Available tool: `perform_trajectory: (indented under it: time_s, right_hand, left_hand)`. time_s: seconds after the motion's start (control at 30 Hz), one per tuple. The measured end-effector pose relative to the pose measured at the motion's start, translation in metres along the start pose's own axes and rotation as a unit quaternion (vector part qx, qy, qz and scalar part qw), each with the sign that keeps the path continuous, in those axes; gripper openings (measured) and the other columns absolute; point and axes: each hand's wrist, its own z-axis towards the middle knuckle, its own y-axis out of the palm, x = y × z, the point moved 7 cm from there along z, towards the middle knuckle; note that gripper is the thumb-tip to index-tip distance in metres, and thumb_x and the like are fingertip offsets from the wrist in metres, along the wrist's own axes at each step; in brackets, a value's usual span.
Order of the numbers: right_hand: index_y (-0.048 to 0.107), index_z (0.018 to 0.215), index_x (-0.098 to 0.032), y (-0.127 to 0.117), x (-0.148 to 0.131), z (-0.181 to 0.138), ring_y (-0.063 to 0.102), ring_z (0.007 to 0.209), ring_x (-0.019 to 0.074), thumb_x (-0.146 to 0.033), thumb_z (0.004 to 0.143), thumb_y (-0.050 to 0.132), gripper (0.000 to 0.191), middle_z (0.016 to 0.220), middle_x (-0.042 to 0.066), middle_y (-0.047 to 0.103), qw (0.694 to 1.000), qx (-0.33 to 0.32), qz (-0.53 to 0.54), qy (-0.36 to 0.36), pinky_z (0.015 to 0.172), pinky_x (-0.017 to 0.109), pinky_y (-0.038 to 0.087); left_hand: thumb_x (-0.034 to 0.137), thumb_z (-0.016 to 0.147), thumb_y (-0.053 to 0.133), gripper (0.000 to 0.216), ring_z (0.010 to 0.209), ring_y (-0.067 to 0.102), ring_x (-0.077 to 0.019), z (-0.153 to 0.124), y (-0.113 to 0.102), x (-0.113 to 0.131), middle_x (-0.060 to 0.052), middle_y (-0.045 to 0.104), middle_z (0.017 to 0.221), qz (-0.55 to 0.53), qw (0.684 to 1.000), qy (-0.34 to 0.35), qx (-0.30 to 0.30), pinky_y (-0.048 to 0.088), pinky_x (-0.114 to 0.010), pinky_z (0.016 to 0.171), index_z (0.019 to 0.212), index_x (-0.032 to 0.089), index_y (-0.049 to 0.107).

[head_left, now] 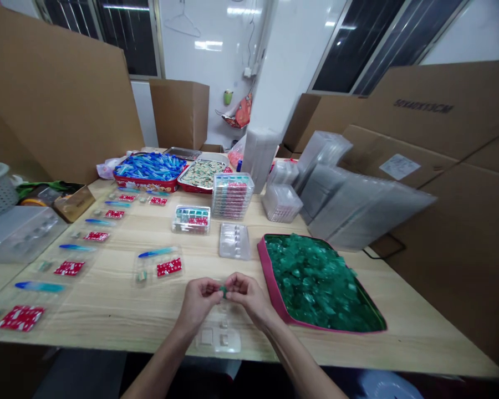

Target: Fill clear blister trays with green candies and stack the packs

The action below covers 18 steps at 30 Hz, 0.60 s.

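Between the fingertips of my left hand [200, 301] and my right hand [246, 296] is a small green translucent piece [223, 289]; both hands pinch it. Below them on the table lies a clear plastic tray [227, 339] with moulded compartments, partly hidden by my hands. To the right of my right hand stands a pink-rimmed tin [270, 277] heaped with green translucent pieces [311, 277]. Another clear moulded tray [234, 241] lies just beyond my hands. On the left, a clear tray [153, 275] holds a blue pen-like stick [156, 252] and a red patterned packet [169, 267].
Several similar filled trays [69, 268] line the left side. Stacked filled cases [233, 197] stand at the back middle. A red tin of blue sticks [149, 168] and a tray of small pieces [202, 173] sit behind. Cardboard boxes [441, 166] and clear plastic stacks [341, 205] flank the right.
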Motion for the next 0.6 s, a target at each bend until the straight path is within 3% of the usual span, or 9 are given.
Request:
perform_trajectory:
  time_s: [0.13, 0.23, 0.33, 0.6]
  right_hand:
    - [0.062, 0.072, -0.016, -0.007, 0.002, 0.018, 0.054, 0.057, 0.0109, -0.025, 0.059, 0.076, 0.021, 0.063, -0.003, 0.061, 0.997, 0.0, -0.066, -0.025, 0.057, 0.023, 0.042]
    - [0.064, 0.068, -0.016, -0.01, 0.001, 0.027, 0.056, 0.058, 0.0132, -0.02, 0.065, 0.065, 0.005, 0.061, -0.001, 0.063, 0.975, 0.015, -0.214, -0.064, 0.056, 0.024, 0.043]
    - [0.066, 0.065, -0.016, -0.009, -0.003, 0.029, 0.057, 0.06, 0.0145, -0.012, 0.066, 0.057, 0.01, 0.061, 0.001, 0.065, 0.946, 0.037, -0.309, -0.088, 0.059, 0.024, 0.044]
    - [0.066, 0.064, -0.016, -0.009, -0.008, 0.026, 0.059, 0.06, 0.0162, -0.01, 0.066, 0.053, 0.014, 0.061, 0.001, 0.065, 0.93, 0.063, -0.352, -0.085, 0.059, 0.025, 0.043]
  left_hand:
    - [0.024, 0.059, 0.069, 0.021, 0.053, 0.057, -0.0127, 0.016, -0.003, -0.001, -0.002, 0.065, 0.06, 0.086, 0.996, 0.028, 0.006, 0.044, -0.022, 0.05, 0.077, 0.013, 0.07]
    - [0.019, 0.059, 0.065, 0.009, 0.051, 0.055, -0.0132, 0.026, -0.003, -0.002, -0.001, 0.062, 0.054, 0.166, 0.985, 0.043, 0.023, 0.041, -0.022, 0.05, 0.065, 0.014, 0.069]
    - [0.012, 0.057, 0.062, 0.008, 0.051, 0.055, -0.0144, 0.033, -0.004, -0.002, 0.0, 0.062, 0.051, 0.219, 0.974, 0.049, 0.039, 0.04, -0.024, 0.053, 0.056, 0.017, 0.068]
    - [0.011, 0.063, 0.058, 0.013, 0.052, 0.057, -0.0149, 0.035, 0.002, -0.005, 0.0, 0.062, 0.051, 0.263, 0.963, 0.058, 0.024, 0.042, -0.024, 0.053, 0.062, 0.016, 0.07]
